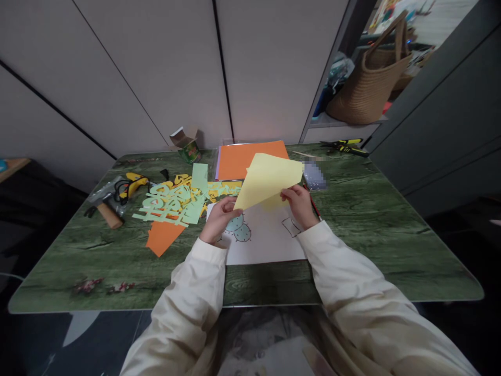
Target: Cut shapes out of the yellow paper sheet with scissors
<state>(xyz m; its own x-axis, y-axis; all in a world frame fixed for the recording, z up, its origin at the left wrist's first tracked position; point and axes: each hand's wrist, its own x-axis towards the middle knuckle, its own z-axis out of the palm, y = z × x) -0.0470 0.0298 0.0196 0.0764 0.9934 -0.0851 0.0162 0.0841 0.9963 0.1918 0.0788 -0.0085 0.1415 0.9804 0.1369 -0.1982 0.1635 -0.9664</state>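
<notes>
A sheet of yellow paper (268, 177) is held up and tilted above the table between my two hands. My left hand (219, 220) pinches its lower left corner. At its lower right edge, my right hand (299, 204) grips it between thumb and fingers. Beneath lies a white sheet (260, 248) with blue-green rounded shapes (238, 228) edged in short black strokes on the left and a drawn black outline (290, 227) on the right. The yellow paper and my hands cover the upper part of that sheet.
Green and yellow paper scraps (172, 201) are heaped at left, by an orange piece (164, 237), a hammer (109, 215) and a yellow-handled tool (135, 185). Orange paper (250, 156) and an opened box (188, 149) stand behind. Yellow-black pliers (348, 147) and a red pencil (316, 208) lie right.
</notes>
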